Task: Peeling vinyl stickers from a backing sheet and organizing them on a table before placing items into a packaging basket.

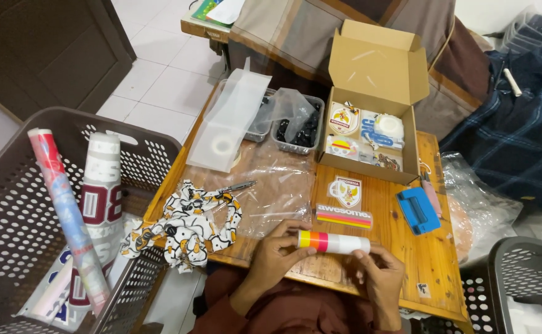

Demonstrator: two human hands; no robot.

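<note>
A low wooden table (407, 247) stands on a white tiled floor (166, 74), seen from the head camera looking down, with a dark perforated laundry basket (11, 185) at the left holding rolled printed sheets (101, 198) and a second dark basket (524, 272) at the near right. At the near edge of the table the left hand (274, 256) and the right hand (379, 272) hold a small rolled sticker (334, 242) between them, a white roll with yellow, orange and red bands at its left end; the left fingers are curled around that banded end and the right fingers pinch the white end from below, both hands closed on it, just above the tabletop. Just beyond the roll lie a flat striped sticker (344, 216) and a shield-shaped sticker (345, 190). To the right sits a blue hole punch (417, 210). Farther back an open cardboard box (376, 68) holds more stickers and a roll of tape. To its left are two clear plastic trays (296, 127) with dark small parts, a clear plastic sheet (271, 185), a pen (237, 186), and a patterned white cloth (190, 226) draped over the near left corner
</note>
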